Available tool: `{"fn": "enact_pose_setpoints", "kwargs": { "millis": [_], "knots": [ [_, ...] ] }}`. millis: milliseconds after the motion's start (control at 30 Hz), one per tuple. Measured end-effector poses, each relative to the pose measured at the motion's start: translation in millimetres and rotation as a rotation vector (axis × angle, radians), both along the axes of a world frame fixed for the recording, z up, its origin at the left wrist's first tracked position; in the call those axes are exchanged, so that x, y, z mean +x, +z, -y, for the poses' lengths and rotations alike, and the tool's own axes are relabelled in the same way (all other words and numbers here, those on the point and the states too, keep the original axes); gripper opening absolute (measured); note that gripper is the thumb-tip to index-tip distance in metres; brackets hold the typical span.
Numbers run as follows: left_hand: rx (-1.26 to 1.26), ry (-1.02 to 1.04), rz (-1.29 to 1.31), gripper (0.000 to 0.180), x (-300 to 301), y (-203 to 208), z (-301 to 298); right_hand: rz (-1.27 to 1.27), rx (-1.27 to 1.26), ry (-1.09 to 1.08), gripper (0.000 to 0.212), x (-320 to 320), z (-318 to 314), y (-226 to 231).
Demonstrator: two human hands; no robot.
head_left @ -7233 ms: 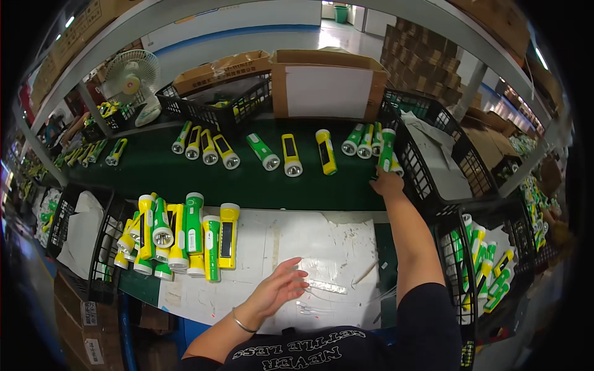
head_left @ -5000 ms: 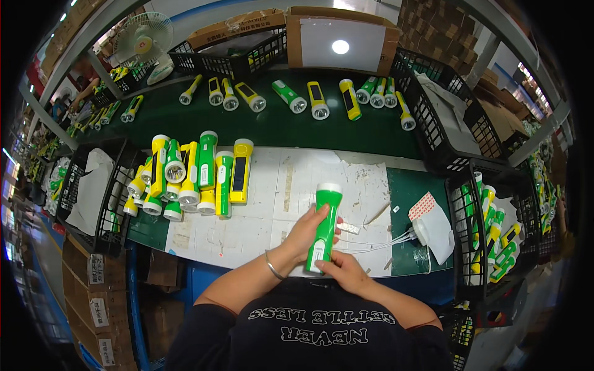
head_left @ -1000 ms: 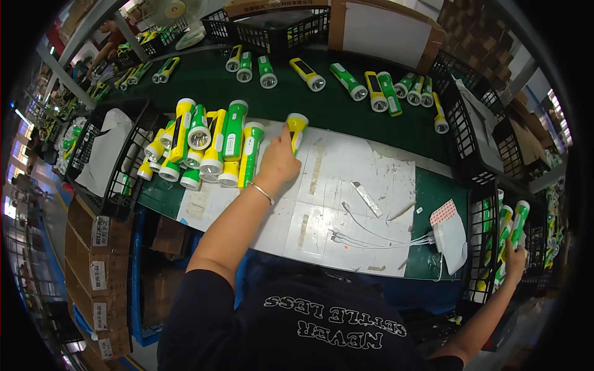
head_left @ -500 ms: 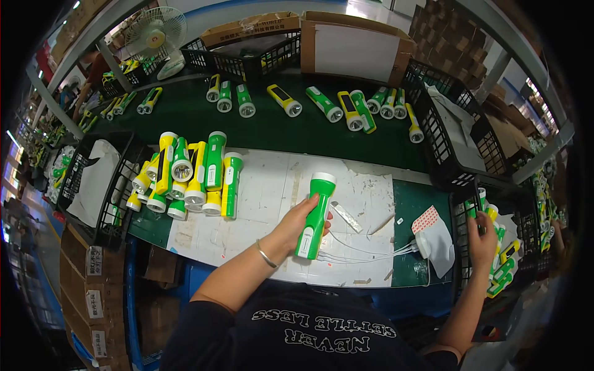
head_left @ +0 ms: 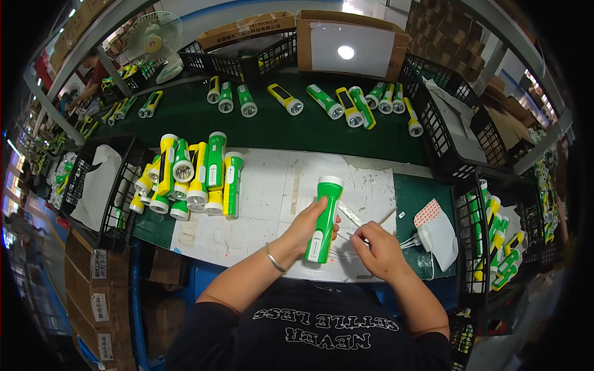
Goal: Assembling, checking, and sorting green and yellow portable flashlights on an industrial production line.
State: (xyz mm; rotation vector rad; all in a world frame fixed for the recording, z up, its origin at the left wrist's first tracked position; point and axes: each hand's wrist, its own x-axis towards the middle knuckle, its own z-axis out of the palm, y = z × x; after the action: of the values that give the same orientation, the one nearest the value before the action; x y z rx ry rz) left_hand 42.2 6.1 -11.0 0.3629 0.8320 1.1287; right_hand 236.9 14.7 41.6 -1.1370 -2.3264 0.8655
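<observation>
A green flashlight (head_left: 323,222) with a white head and a white switch panel is in my left hand (head_left: 311,224), fingers wrapped around its body. Its head points away from me, and a bright round spot shines on the white sheet (head_left: 354,51) in the cardboard box ahead. My right hand (head_left: 378,250) is just right of the flashlight, over thin white cables (head_left: 339,252). Its fingers are curled together; whatever may be between them is hidden. Beyond the hands a flat pale strip (head_left: 351,214) lies on the white board (head_left: 263,198).
Yellow and green flashlights (head_left: 198,176) are piled at the left, beside a black basket (head_left: 93,191). More flashlights (head_left: 284,100) lie along the green bench (head_left: 272,131). At right are a white charger block (head_left: 426,238) and a black basket (head_left: 467,247) of flashlights.
My right hand has moved left from the right basket to the cables by the flashlight. The flashlight has shifted slightly right. A bright spot has appeared on the white sheet.
</observation>
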Motion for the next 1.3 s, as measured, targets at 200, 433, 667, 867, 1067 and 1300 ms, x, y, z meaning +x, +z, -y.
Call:
{"fn": "enact_pose_setpoints", "kwargs": {
  "millis": [200,433,667,867,1067,1300],
  "knots": [
    [0.038,0.022,0.051,0.043,17.0,-0.1,8.1,-0.268,-0.752,0.045,0.029,-17.3,8.2,-38.3],
    [0.034,-0.054,0.343,0.047,8.6,-5.0,-4.8,-0.826,-1.481,0.133,0.027,-16.7,54.3,-51.7],
    [-0.032,-0.186,0.216,0.036,9.6,1.6,-13.3,-0.624,-1.377,0.037,0.025,-19.9,65.6,-48.8],
    [-0.02,-0.213,0.012,0.029,11.8,7.3,-13.4,-0.49,-1.103,-0.022,0.019,-23.3,70.1,-56.0],
    [-0.074,-0.22,0.323,0.042,14.7,-2.3,-6.4,-0.574,-1.166,0.028,0.02,-21.1,66.5,-60.2],
    [-0.012,-0.262,0.062,0.046,26.3,-2.6,35.9,-0.762,-1.211,-0.091,0.023,-27.3,67.0,-59.5]
  ]
}}
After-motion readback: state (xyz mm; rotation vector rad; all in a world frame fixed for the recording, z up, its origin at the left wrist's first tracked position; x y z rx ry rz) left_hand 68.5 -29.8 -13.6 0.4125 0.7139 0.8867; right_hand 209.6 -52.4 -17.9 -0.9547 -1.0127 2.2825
